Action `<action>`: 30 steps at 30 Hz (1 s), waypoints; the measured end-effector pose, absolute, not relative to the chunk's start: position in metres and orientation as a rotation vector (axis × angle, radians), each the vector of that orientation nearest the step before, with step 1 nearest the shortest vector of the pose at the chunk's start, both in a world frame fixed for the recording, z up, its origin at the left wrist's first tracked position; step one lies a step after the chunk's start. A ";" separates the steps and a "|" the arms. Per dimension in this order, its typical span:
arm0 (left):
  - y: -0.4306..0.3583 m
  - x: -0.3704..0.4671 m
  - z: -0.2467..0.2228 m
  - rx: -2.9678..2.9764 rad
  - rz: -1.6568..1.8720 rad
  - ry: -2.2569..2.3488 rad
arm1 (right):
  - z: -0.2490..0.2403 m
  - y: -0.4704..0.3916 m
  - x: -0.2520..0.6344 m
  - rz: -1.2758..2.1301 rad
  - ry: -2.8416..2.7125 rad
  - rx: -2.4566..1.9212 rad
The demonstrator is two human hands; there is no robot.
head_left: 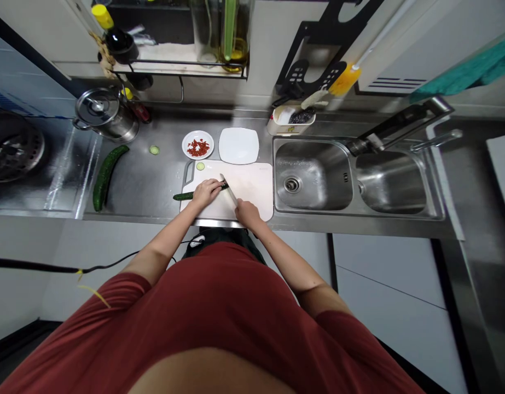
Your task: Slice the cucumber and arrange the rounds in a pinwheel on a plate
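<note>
A white cutting board (252, 191) with a grey handle lies on the steel counter. Across it, and past its left edge, lies a dark green cucumber (183, 196). My left hand (207, 192) is closed over the cucumber near its right end. My right hand (248, 213) grips the handle of a knife (228, 190), whose blade slants up and left beside the cucumber's right end. A pale cucumber slice (200, 166) rests at the board's upper left. Behind the board stand a small plate (186, 143) with chopped red pieces and a white square plate (238, 145).
A second cucumber (105, 178) and a cut piece (154, 149) lie on the counter at left, near a steel pot (108, 115). A double sink (313, 175) with a faucet (404, 128) is at right. A utensil holder (291, 122) stands behind the sink.
</note>
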State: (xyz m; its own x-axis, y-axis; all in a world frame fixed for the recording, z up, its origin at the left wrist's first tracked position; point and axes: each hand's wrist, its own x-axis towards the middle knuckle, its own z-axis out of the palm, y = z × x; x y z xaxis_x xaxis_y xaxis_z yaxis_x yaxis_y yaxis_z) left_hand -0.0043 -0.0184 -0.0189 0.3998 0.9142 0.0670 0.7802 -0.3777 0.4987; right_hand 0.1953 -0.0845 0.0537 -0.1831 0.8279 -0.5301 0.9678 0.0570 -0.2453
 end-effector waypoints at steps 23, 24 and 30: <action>-0.019 -0.005 -0.019 2.262 0.476 1.456 | 0.053 -0.080 0.191 -0.845 2.073 1.842; -0.019 -0.005 -0.019 2.260 0.472 1.456 | 0.054 -0.083 0.193 -0.841 2.071 1.837; -0.019 -0.005 -0.018 2.260 0.485 1.453 | 0.055 -0.080 0.192 -0.843 2.068 1.826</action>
State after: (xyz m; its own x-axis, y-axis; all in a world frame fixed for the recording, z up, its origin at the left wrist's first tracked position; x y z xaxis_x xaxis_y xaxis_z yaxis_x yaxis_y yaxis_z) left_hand -0.0048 -0.0185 -0.0183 0.3965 0.9154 0.0690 0.7734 -0.3736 0.5121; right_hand 0.1919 -0.0804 0.0553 -0.1786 0.8185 -0.5461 0.9669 0.0433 -0.2513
